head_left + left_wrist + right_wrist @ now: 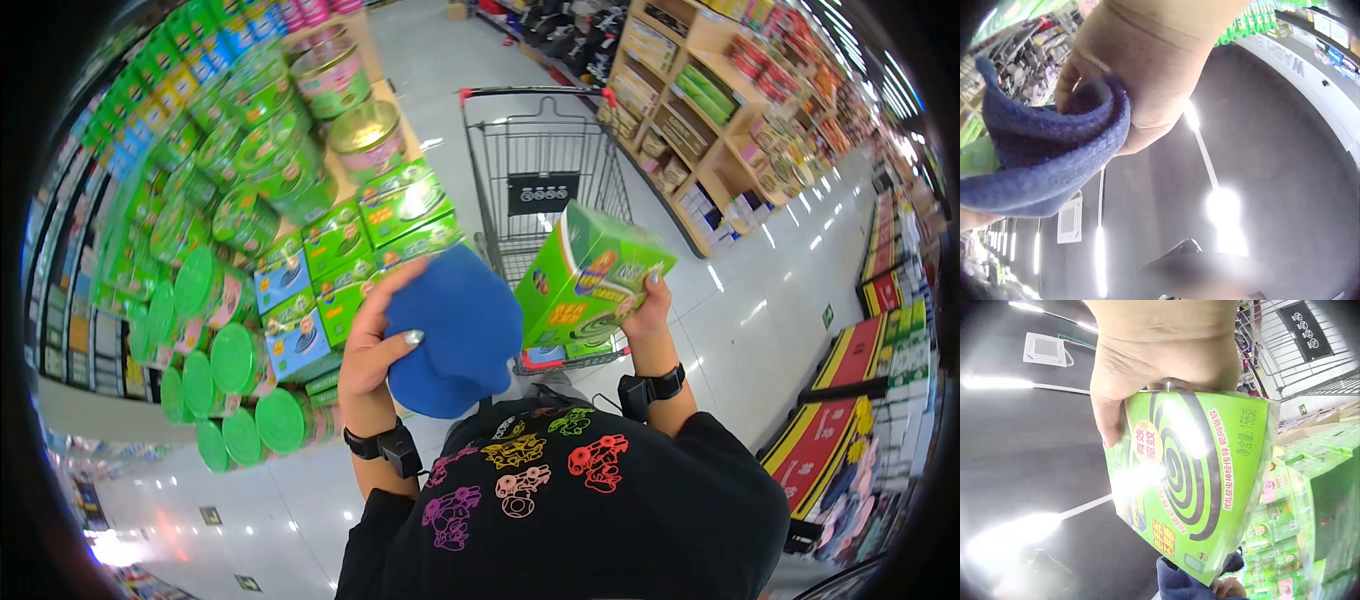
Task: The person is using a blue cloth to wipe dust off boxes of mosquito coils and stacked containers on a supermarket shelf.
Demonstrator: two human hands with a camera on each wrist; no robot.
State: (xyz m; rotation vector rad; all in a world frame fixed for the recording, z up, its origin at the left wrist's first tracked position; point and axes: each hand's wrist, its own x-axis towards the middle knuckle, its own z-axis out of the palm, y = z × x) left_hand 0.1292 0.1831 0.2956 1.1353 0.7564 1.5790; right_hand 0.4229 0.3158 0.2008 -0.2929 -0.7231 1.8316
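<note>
My left hand (372,345) grips a blue cloth (455,325), thumb on its near face and fingers behind it. The cloth hangs folded and curled in the left wrist view. In my right hand (650,308) is a green mosquito coil box (580,285), held by its edge and tilted. A black spiral and printed lettering show on the box in the right wrist view. Cloth and box are side by side in front of my chest, the cloth's edge close to the box's left side.
A shopping cart (545,135) stands ahead, behind the box. On the left a display holds green and blue boxes (290,335), green-lidded tubs (235,355) and clear-topped buckets (365,140). Wooden shelves (690,110) stand at the far right, and red-and-yellow signs (815,450) line the near right.
</note>
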